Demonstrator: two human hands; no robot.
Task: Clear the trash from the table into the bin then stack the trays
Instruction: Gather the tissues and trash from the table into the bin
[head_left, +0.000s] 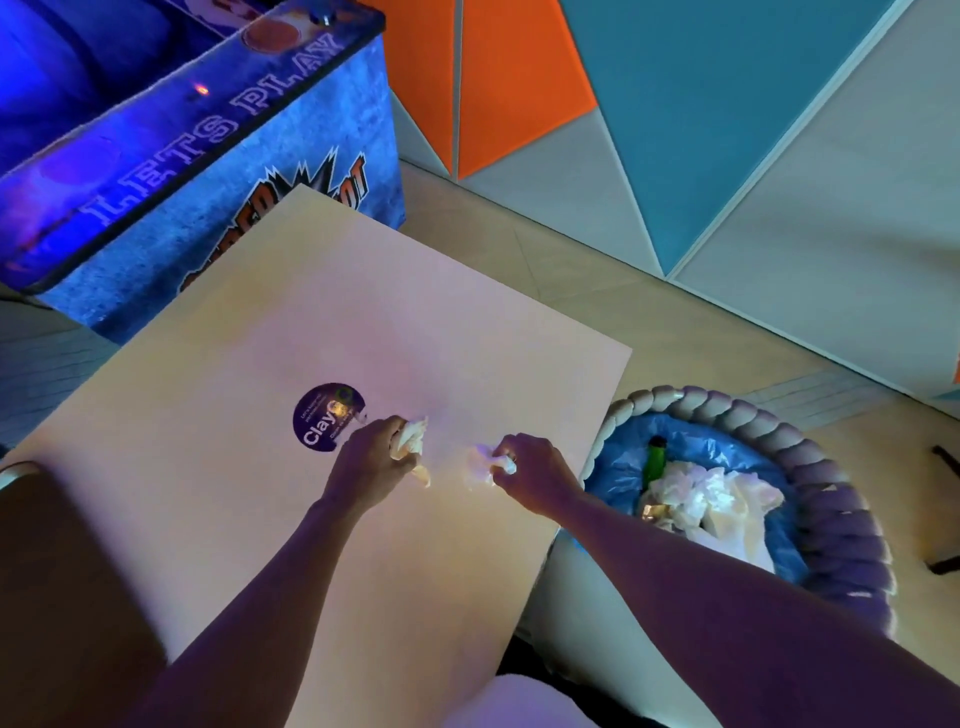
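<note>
Head view: left hand (371, 457) and right hand (524, 467) each clutch what looks like a crumpled napkin (413, 439), ready for the bin (831, 467).

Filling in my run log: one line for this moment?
left hand: grips napkin | right hand: grips napkin | both over table | bin: part full

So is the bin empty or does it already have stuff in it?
Partly filled: the bin holds a green bottle and crumpled white paper on its blue liner.
</note>
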